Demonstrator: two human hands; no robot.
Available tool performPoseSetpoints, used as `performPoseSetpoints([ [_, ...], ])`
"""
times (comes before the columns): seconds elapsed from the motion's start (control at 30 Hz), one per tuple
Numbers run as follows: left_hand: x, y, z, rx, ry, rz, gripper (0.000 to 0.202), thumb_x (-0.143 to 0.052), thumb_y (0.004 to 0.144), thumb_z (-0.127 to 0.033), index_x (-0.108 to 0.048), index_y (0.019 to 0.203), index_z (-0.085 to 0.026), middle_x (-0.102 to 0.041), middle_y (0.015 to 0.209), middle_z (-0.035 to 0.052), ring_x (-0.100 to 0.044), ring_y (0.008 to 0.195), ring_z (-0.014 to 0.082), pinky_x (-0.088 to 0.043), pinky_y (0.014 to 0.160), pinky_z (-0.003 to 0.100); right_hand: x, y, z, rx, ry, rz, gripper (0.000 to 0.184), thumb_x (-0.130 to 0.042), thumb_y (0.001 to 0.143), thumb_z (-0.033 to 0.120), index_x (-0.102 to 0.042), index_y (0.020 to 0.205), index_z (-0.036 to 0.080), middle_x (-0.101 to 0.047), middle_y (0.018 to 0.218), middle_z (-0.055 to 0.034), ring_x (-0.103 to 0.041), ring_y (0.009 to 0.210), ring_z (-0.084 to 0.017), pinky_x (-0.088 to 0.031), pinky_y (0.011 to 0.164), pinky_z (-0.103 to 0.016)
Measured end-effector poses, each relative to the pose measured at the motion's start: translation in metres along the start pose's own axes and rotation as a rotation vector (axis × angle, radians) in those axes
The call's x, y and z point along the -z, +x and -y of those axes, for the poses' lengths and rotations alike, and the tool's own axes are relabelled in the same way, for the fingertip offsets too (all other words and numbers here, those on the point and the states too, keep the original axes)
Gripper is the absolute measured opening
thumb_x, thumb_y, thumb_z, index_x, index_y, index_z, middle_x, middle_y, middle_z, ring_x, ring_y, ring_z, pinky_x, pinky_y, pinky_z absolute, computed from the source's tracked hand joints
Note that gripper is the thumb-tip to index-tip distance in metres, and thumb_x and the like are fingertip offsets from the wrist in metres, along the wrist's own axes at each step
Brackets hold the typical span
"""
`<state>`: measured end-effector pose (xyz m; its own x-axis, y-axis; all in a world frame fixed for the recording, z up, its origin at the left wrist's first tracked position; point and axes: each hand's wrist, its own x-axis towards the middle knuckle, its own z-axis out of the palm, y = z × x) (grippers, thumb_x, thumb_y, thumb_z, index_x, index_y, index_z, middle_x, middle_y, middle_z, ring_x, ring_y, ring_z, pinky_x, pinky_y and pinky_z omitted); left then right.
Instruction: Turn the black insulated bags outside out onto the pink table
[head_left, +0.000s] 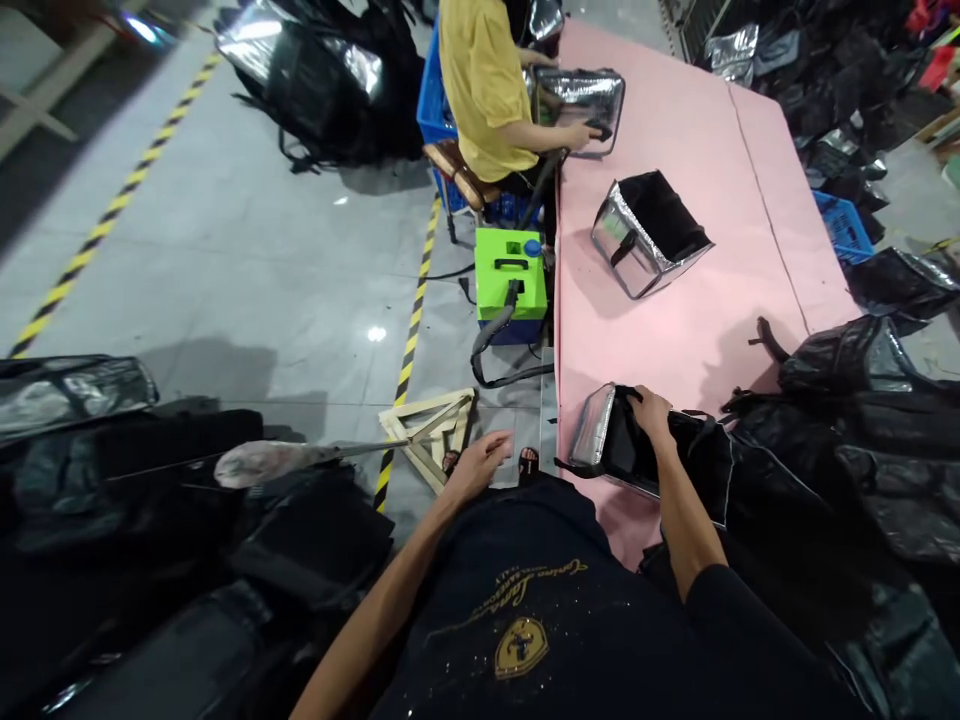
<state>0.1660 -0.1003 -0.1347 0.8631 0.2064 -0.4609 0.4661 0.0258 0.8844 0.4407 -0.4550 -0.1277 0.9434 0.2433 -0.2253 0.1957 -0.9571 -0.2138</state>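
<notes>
My right hand is closed on the upper edge of a black bag with a silver foil lining, which lies at the near edge of the pink table. My left hand hangs free above the floor, fingers loosely spread, with nothing in it. It is close to a thin metal rod with a wrapped end that sticks out over the pile of black bags to my left.
A second open foil-lined bag lies mid-table. A person in a yellow shirt sits at the far end, handling another bag. A green machine with a hose, a wooden frame and more black bags surround me.
</notes>
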Motion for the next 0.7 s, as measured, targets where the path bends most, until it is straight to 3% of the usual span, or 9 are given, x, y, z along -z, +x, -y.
performPoseSetpoints([
  [0.07, -0.012, 0.008, -0.008, -0.052, 0.048, -0.024, 0.078, -0.070, 0.095, -0.070, -0.070, 0.151, -0.016, -0.078, 0.141, 0.0204, -0.076, 0.132, 0.0373, -0.061, 0.112, 0.051, -0.011, 0.014, 0.036, 0.115, 0.054, 0.064, 0.033, -0.061, 0.107, 0.030, -0.083, 0.129, 0.021, -0.083, 0.132, -0.0135, -0.069, 0.134, -0.031, -0.045, 0.123, -0.049],
  [0.13, -0.023, 0.017, -0.014, -0.081, 0.067, -0.045, 0.091, -0.071, 0.095, -0.068, -0.055, 0.168, -0.018, -0.063, 0.164, 0.0232, -0.067, 0.147, 0.0391, -0.058, 0.118, 0.052, -0.025, 0.017, 0.080, 0.329, 0.156, 0.128, 0.031, -0.065, 0.102, 0.023, -0.086, 0.126, 0.025, -0.085, 0.133, -0.0089, -0.066, 0.141, -0.029, -0.042, 0.128, -0.049],
  [0.23, -0.038, 0.025, -0.018, -0.099, 0.099, -0.007, 0.106, -0.071, 0.094, -0.069, -0.033, 0.180, -0.021, -0.038, 0.184, 0.0224, -0.055, 0.159, 0.0398, -0.055, 0.123, 0.050, -0.035, 0.004, 0.143, 0.642, 0.383, 0.180, 0.048, -0.056, 0.097, 0.010, -0.086, 0.130, 0.030, -0.084, 0.134, -0.0047, -0.064, 0.144, -0.026, -0.040, 0.133, -0.054],
  [0.33, -0.048, 0.027, -0.013, -0.105, 0.214, 0.001, 0.104, -0.070, 0.089, -0.066, -0.040, 0.175, -0.015, -0.045, 0.180, 0.0241, -0.045, 0.166, 0.0399, -0.051, 0.127, 0.051, -0.025, -0.012, 0.169, 0.642, 0.509, -0.055, 0.056, -0.052, 0.100, 0.010, -0.080, 0.144, 0.029, -0.075, 0.152, -0.0064, -0.059, 0.150, -0.023, -0.040, 0.135, -0.050],
  [0.43, -0.048, 0.030, -0.007, -0.053, 0.298, -0.036, 0.100, -0.063, 0.093, -0.066, -0.042, 0.172, -0.008, -0.052, 0.174, 0.0274, -0.060, 0.155, 0.0402, -0.051, 0.127, 0.052, -0.004, -0.024, 0.137, 0.405, 0.439, -0.362, 0.054, -0.048, 0.107, 0.016, -0.072, 0.154, 0.030, -0.067, 0.160, -0.0085, -0.050, 0.158, -0.025, -0.039, 0.136, -0.051],
  [0.53, -0.048, 0.035, -0.015, -0.012, 0.387, 0.038, 0.099, -0.055, 0.099, -0.071, -0.037, 0.177, -0.012, -0.066, 0.162, 0.0239, -0.078, 0.132, 0.0388, -0.059, 0.116, 0.050, 0.011, -0.040, 0.068, 0.024, 0.348, -0.561, 0.056, -0.051, 0.109, 0.025, -0.062, 0.164, 0.025, -0.057, 0.170, -0.0139, -0.044, 0.163, -0.032, -0.035, 0.138, -0.057],
  [0.57, -0.050, 0.034, -0.021, -0.009, 0.420, 0.082, 0.100, -0.054, 0.099, -0.072, -0.036, 0.178, -0.013, -0.069, 0.158, 0.0229, -0.079, 0.129, 0.0388, -0.060, 0.114, 0.049, 0.014, -0.046, 0.046, -0.127, 0.343, -0.575, 0.062, -0.055, 0.107, 0.029, -0.056, 0.169, 0.021, -0.051, 0.175, -0.0170, -0.041, 0.166, -0.035, -0.034, 0.138, -0.058],
  [0.63, -0.060, 0.031, -0.036, -0.004, 0.478, 0.193, 0.103, -0.052, 0.098, -0.074, -0.037, 0.178, -0.011, -0.073, 0.153, 0.0225, -0.078, 0.133, 0.0390, -0.060, 0.114, 0.048, 0.018, -0.054, 0.009, -0.431, 0.395, -0.478, 0.079, -0.060, 0.105, 0.039, -0.041, 0.177, 0.012, -0.042, 0.180, -0.0237, -0.038, 0.169, -0.039, -0.036, 0.136, -0.057],
  [0.7, -0.073, 0.024, -0.047, 0.004, 0.523, 0.314, 0.105, -0.052, 0.096, -0.075, -0.040, 0.178, -0.010, -0.076, 0.149, 0.0227, -0.076, 0.137, 0.0382, -0.059, 0.116, 0.046, 0.020, -0.054, -0.011, -0.629, 0.490, -0.299, 0.083, -0.057, 0.107, 0.046, -0.037, 0.177, 0.004, -0.049, 0.174, -0.0293, -0.050, 0.162, -0.040, -0.047, 0.128, -0.052],
])
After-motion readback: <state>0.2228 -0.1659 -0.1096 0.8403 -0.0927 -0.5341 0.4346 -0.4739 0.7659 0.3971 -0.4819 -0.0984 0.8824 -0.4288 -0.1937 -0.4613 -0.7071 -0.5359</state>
